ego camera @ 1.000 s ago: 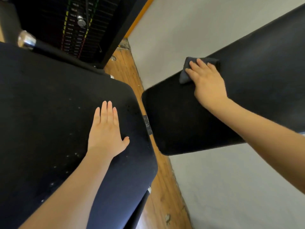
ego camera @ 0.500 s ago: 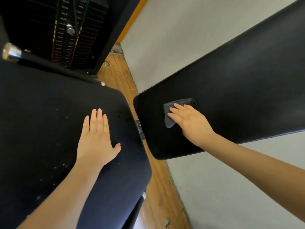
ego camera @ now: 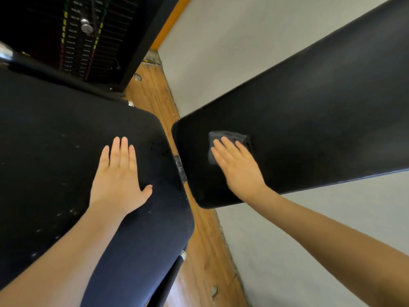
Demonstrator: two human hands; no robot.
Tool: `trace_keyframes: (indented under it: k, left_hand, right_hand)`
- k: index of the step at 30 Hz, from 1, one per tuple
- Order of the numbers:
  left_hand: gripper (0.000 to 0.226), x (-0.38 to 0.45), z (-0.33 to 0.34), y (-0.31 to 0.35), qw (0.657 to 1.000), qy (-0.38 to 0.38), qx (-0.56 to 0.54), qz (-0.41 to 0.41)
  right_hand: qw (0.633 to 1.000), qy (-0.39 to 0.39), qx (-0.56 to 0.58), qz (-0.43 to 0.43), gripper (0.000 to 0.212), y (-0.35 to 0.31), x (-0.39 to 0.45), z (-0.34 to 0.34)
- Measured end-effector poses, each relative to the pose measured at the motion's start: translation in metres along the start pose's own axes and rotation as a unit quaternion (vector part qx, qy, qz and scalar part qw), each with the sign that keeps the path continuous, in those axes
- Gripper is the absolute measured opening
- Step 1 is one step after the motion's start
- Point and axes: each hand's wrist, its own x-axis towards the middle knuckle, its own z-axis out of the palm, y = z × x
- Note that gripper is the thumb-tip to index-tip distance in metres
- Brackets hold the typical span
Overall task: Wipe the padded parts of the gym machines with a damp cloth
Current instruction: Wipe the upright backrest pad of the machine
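Cloth (ego camera: 230,138), soft and limp, we judge best pressed flat under our straight-fingered right hand (ego camera: 238,166) on the back pad (ego camera: 309,134), while our open left hand (ego camera: 119,176) braces the seat pad (ego camera: 55,140).

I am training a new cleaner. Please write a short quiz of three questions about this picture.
1. True or false: the cloth lies under the right hand.
2. Which pad does the left hand rest on? A. seat pad B. back pad
3. Fill in: white specks show on the ___ pad.

Key: 1 true. 2 A. 3 seat.
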Motion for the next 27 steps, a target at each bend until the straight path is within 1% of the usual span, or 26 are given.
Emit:
trace_keyframes:
  k: [3,5,6,7,8,9,11,13,14,15,16,17,18,19,20,21,24,25,27]
  left_hand:
    - [0.103,0.000,0.000,0.000,1.000,-0.006,-0.001,-0.001]
    - [0.104,0.001,0.000,0.001,1.000,-0.006,0.002,-0.001]
    - [0.104,0.001,0.000,0.001,1.000,-0.006,0.006,-0.001]
    - [0.104,0.001,-0.001,0.001,1.000,-0.007,0.010,0.001]
    - [0.105,0.001,0.000,0.001,1.000,-0.007,0.012,0.002]
    - [0.105,0.000,0.000,0.001,1.000,-0.008,0.010,0.002]
    - [0.105,0.001,0.000,0.001,1.000,-0.009,0.009,0.000]
    - [0.104,0.001,0.001,0.001,1.000,-0.007,0.014,-0.002]
    - [0.104,0.001,0.001,0.001,1.000,-0.009,0.014,-0.002]
    - [0.104,0.001,0.001,0.001,1.000,-0.011,0.014,0.000]
    - [0.104,0.001,0.000,0.001,1.000,-0.012,0.012,0.001]
    - [0.104,0.002,0.000,0.001,1.000,-0.012,0.011,0.003]
    - [0.103,0.002,0.000,0.001,1.000,-0.014,0.009,0.002]
    - [0.103,0.002,-0.001,0.001,1.000,-0.018,0.005,0.002]
    - [0.104,0.001,-0.001,0.000,1.000,-0.020,0.002,0.003]
    - [0.104,0.002,-0.002,0.000,1.000,-0.020,-0.001,0.004]
    - [0.103,0.003,-0.004,0.001,1.000,-0.028,-0.006,0.011]
    - [0.103,0.003,-0.004,0.000,0.999,-0.032,-0.006,0.013]
    - [0.103,0.001,-0.006,-0.001,0.999,-0.048,-0.007,0.012]
  right_hand:
    - [0.998,-0.039,0.007,-0.047,0.059,-0.009,0.001,0.004]
    - [0.997,-0.046,-0.005,-0.063,0.060,0.008,0.000,-0.006]
    - [0.997,-0.037,-0.008,-0.062,0.061,0.020,-0.003,-0.014]
    - [0.999,-0.012,-0.007,-0.043,0.062,0.034,-0.006,-0.022]
    - [1.000,0.026,-0.013,-0.007,0.064,0.048,-0.010,-0.030]
    - [0.997,0.061,-0.020,0.048,0.065,0.063,-0.015,-0.037]
    - [0.978,0.127,0.004,0.168,0.064,0.083,-0.023,-0.046]
    - [0.956,0.141,0.023,0.257,0.064,0.075,-0.017,-0.048]
    - [0.950,0.143,0.025,0.275,0.065,0.062,-0.012,-0.044]
    - [0.955,0.136,0.019,0.263,0.067,0.045,-0.008,-0.037]
    - [0.969,0.112,0.017,0.219,0.067,0.024,-0.007,-0.026]
    - [0.985,0.071,0.029,0.152,0.066,0.003,-0.008,-0.012]
    - [0.996,0.013,0.041,0.084,0.064,-0.016,-0.012,0.002]
    - [0.997,-0.048,0.045,0.033,0.061,-0.030,-0.016,0.011]
    - [0.996,-0.082,0.042,0.012,0.059,-0.034,-0.019,0.017]
    - [0.995,-0.088,0.046,0.010,0.058,-0.032,-0.021,0.019]
    - [0.998,-0.027,0.056,0.017,0.061,-0.014,-0.029,0.011]
    - [0.998,0.011,0.055,0.042,0.063,-0.003,-0.033,0.007]
    - [0.989,0.056,0.072,0.119,0.066,0.021,-0.045,-0.002]
